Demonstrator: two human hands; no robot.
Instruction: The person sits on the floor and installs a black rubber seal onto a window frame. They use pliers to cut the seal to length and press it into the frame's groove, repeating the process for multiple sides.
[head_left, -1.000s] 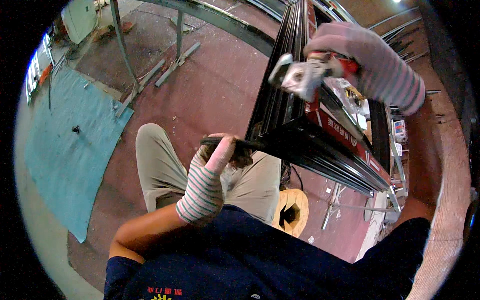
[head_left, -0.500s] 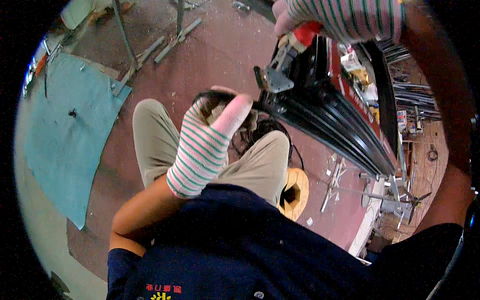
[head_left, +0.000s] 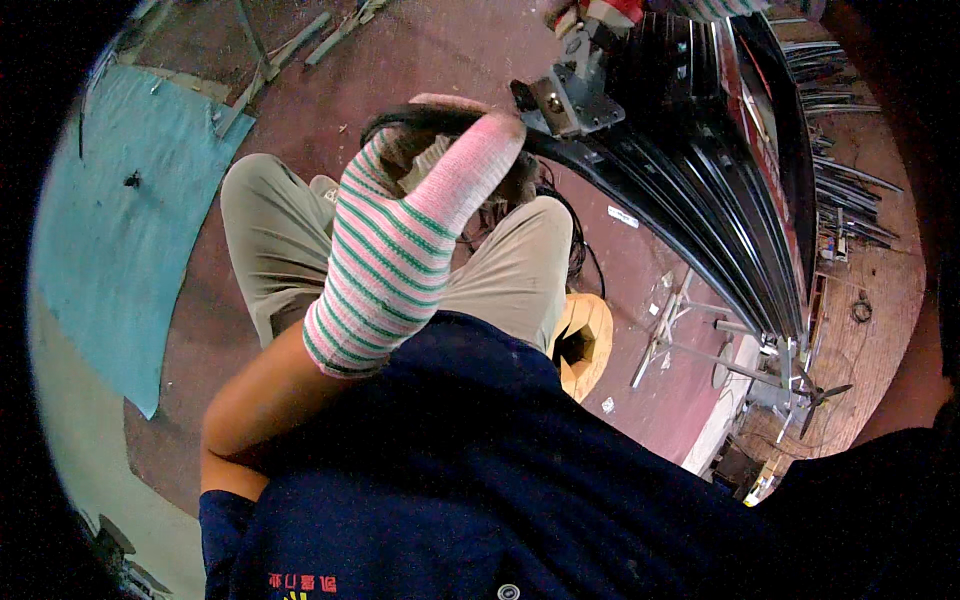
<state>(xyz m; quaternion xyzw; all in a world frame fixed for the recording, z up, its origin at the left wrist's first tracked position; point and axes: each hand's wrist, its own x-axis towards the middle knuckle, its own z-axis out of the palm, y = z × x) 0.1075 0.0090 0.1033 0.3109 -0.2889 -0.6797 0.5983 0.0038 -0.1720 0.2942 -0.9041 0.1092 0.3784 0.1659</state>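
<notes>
My left hand (head_left: 395, 245), in a pink glove with green stripes, is closed around a black flexible strip (head_left: 420, 117), thumb pointing up and right. The strip runs rightward toward a long, ribbed black profile (head_left: 680, 190), which slants away to the lower right. Over the profile's near end sits a grey metal bracket (head_left: 575, 100) with holes. Just above it, at the top edge, is a red piece (head_left: 612, 12) with metal parts. My right hand (head_left: 715, 8) shows only as a bit of striped glove beside the red piece; its fingers are cut off by the frame.
A teal sheet (head_left: 125, 230) lies on the floor at left. Beside my knee are a yellow-brown ring-shaped roll (head_left: 588, 350) and coiled black cable (head_left: 575, 215). Metal stands (head_left: 660, 345) are at lower right. Several long bars (head_left: 850, 190) lie along the right side.
The view has shifted, so most of the scene sits higher in the frame. My right hand has mostly passed out at the top. My left hand stays closed on the strip.
</notes>
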